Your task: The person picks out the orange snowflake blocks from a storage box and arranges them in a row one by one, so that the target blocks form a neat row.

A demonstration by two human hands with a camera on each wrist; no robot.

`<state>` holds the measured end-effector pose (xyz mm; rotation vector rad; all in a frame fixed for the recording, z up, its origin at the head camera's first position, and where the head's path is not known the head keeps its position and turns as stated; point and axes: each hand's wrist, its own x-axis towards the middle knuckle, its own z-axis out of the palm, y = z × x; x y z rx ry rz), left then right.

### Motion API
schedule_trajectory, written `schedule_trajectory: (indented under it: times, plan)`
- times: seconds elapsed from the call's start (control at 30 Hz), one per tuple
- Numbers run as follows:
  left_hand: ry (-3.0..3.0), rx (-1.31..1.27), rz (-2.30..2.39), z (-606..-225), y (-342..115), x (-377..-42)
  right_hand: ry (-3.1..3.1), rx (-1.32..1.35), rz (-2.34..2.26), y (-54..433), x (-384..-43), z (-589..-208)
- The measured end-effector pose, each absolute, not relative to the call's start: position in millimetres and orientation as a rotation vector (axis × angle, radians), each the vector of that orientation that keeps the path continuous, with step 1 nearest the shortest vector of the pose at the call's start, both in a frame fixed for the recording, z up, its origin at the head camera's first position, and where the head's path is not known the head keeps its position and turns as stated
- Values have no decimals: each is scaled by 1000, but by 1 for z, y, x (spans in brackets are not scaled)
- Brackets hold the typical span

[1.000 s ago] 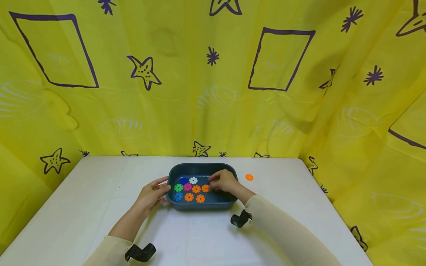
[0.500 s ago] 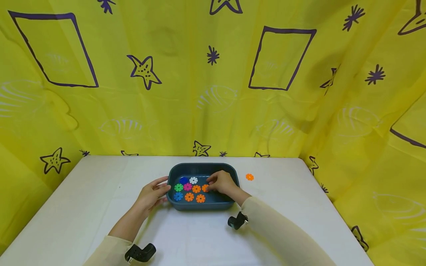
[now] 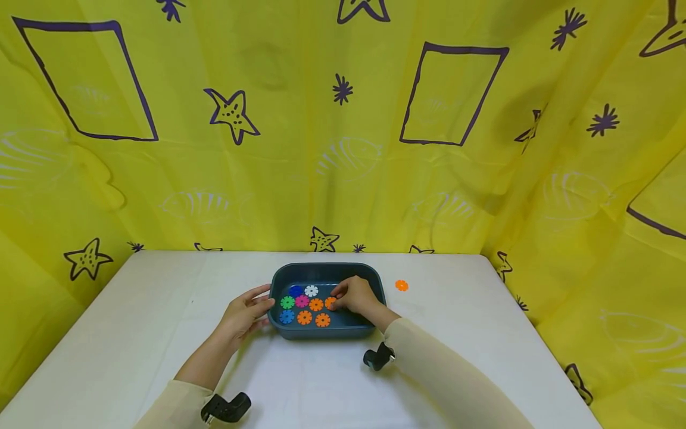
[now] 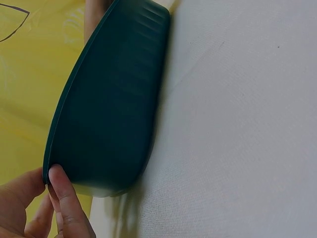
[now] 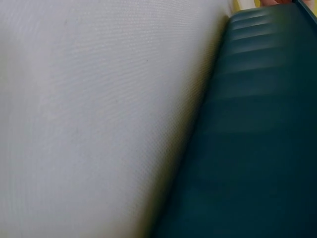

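A dark blue-green plastic tub (image 3: 321,333) sits on the white table. My left hand (image 3: 241,313) holds its left end; in the left wrist view the thumb and fingers (image 4: 67,198) pinch the rim. Inside lie several notched plastic building discs: dark blue, white (image 3: 311,291), green (image 3: 287,302), pink (image 3: 302,301), blue (image 3: 286,316) and orange (image 3: 304,317). Reaching into the tub, my right hand (image 3: 358,295) has curled fingers and thumb at the rightmost orange disc (image 3: 330,303), partly covering it. The right wrist view catches only the tub's outer wall (image 5: 252,144) and tablecloth.
One more orange disc (image 3: 402,285) lies on the table, right of the tub. A yellow patterned curtain (image 3: 300,179) stands behind the table (image 3: 161,316) and along both sides. Black wrist cameras (image 3: 226,407) sit on both sleeves.
My right hand has shifted slightly left, its fingertips now over the edge of the rightmost orange disc. The left hand and the tub stay where they were.
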<state>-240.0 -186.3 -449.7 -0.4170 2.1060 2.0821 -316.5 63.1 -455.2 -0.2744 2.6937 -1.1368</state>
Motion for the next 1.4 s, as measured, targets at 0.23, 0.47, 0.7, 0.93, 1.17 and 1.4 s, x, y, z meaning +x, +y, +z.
schedule_trajectory:
  times: [0.23,0.47,0.7,0.93,1.17,1.4]
  plan:
    - [2106,-430,2067,-450,-187,-240,2720,-294,-1105,62,-316,-457]
    - [2112,-429,2059,-450,-187,-239,2731,-305,-1098,62,-316,-458]
    - [2105,-430,2074,-450,-187,-239,2735,-312,-1111,63,-315,-457]
    - [2104,-435,2068,-450,-187,-239,2731,-325,-1137,64,-314,-458]
    - [2097,-437,2078,-450,-187,-240,2742,-302,-1150,63,-315,-459]
    - [2096,-442,2075,-450,-187,-240,2734,-291,-1163,63,-315,-458]
